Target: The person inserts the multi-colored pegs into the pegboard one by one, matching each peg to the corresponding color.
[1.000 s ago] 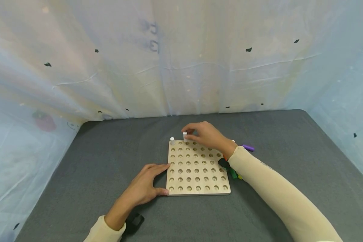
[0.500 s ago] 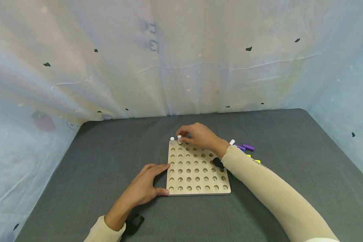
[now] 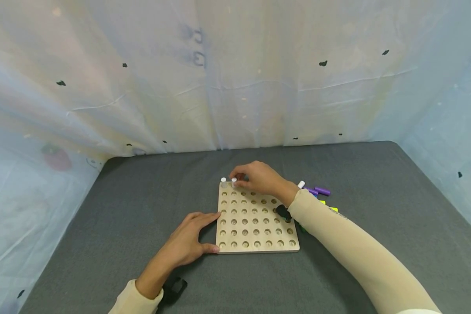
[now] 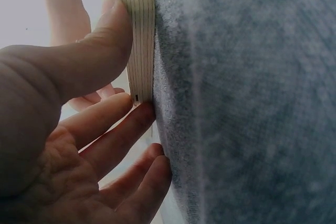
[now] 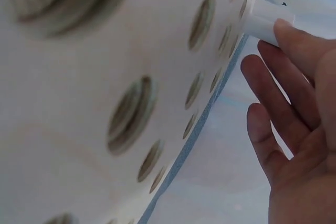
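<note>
A square wooden board (image 3: 239, 249) with rows of round holes lies on the dark cloth. At its far left corner a white peg (image 3: 223, 183) stands upright in a hole. My right hand (image 3: 261, 176) pinches a second white peg (image 3: 233, 181) between thumb and fingers, at the adjacent hole of the far row; the right wrist view shows this white peg (image 5: 262, 22) upright against the board face. Along the board's left edge rests my left hand (image 3: 186, 240), thumb and fingertips touching the side. That layered edge (image 4: 137, 35) shows up close in the left wrist view.
Right of the board lie a loose white peg (image 3: 301, 184), purple pegs (image 3: 322, 191) and yellow pegs (image 3: 333, 209), partly hidden by my right forearm. A black wrist mount (image 3: 283, 212) hangs over the board's right side. A pale sheet (image 3: 251, 100) hangs behind the table.
My right hand has moved left with the white peg, from above the far row to the hole beside the corner peg, and lowered it. My left hand stays in place.
</note>
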Tool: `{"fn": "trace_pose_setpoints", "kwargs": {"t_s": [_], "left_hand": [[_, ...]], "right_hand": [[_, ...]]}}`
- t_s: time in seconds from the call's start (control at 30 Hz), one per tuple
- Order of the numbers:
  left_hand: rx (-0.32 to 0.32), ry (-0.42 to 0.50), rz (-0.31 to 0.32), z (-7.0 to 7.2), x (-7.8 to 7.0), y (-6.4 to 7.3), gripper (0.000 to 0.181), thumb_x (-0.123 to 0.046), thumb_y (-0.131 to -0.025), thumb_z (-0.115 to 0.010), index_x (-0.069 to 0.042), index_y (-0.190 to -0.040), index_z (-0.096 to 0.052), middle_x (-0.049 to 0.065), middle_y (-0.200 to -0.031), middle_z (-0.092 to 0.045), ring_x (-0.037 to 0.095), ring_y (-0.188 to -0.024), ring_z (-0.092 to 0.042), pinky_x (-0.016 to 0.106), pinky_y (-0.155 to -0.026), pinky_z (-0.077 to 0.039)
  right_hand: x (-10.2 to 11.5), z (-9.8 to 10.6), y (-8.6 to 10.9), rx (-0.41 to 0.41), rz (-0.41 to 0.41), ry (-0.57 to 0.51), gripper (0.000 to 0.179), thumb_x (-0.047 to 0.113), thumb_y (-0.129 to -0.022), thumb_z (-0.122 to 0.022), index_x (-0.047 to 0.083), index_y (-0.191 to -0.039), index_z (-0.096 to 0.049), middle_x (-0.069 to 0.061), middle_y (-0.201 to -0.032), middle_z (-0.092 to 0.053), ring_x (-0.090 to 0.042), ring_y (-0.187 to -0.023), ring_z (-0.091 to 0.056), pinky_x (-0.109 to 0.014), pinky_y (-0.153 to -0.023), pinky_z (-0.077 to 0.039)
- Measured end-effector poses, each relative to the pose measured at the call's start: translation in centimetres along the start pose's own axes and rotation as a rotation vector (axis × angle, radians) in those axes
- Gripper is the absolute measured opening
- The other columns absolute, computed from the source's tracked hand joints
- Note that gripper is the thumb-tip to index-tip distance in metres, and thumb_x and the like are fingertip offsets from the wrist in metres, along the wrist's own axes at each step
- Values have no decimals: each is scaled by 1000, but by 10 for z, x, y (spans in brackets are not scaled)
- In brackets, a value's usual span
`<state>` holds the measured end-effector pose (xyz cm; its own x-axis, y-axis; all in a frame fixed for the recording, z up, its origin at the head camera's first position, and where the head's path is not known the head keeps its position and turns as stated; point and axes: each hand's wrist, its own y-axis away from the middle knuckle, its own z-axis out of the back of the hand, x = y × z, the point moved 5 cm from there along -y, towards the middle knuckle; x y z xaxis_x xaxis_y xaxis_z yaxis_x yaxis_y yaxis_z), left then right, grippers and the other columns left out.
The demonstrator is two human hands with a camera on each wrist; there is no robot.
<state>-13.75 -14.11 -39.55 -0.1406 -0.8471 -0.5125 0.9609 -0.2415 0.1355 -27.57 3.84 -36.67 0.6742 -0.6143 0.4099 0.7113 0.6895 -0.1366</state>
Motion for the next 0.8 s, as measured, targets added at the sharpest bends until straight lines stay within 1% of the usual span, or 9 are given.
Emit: {"fn": "trace_pose_setpoints", "kwargs": {"t_s": [0.17, 0.3, 0.4, 0.57, 0.8], "left_hand": [[9, -6, 5, 0, -1, -1, 83, -30, -71, -89, -29, -145, -53, -6, -145, -56, 22, -137, -44, 54, -106, -43], [14, 0, -3, 0, -3, -2, 83, -30, -71, -89, -30, -146, -52, -6, -145, -56, 22, -138, -43, 54, -106, -43], [10, 0, -5, 0, -3, -2, 83, -29, -71, -90, -29, -145, -52, -6, -145, -56, 22, -138, -43, 54, -105, -43], [8, -6, -6, 0, -3, -2, 83, -29, -71, -89, -29, -146, -52, -6, -145, -56, 22, -137, -43, 54, -104, -44], [8, -2, -12, -1, -4, -3, 83, -28, -71, -90, -28, -145, -53, -5, -145, -56, 22, -137, -44, 53, -106, -43]], "right_hand": [[0, -1, 1, 29, 12, 7, 29, 27, -97, -67, 20, -124, -69, 3, -113, -74, -8, -88, -69, -30, -78, -55], [-3, 5, 6, 37, 19, -9, 35, 27, -96, -67, 19, -131, -66, 2, -121, -72, -13, -100, -70, -35, -85, -56], [-8, 14, 13, 42, 5, -24, 41, 28, -96, -69, 18, -135, -63, 1, -127, -70, -16, -111, -68, -39, -92, -55], [-29, 32, 35, 28, -72, -3, 43, 29, -94, -70, 17, -135, -63, 0, -129, -68, -20, -116, -66, -44, -97, -53], [-75, 58, 78, -21, -170, 47, 40, 32, -96, -68, 16, -132, -65, -3, -127, -69, -24, -115, -65, -49, -97, -52]]}}
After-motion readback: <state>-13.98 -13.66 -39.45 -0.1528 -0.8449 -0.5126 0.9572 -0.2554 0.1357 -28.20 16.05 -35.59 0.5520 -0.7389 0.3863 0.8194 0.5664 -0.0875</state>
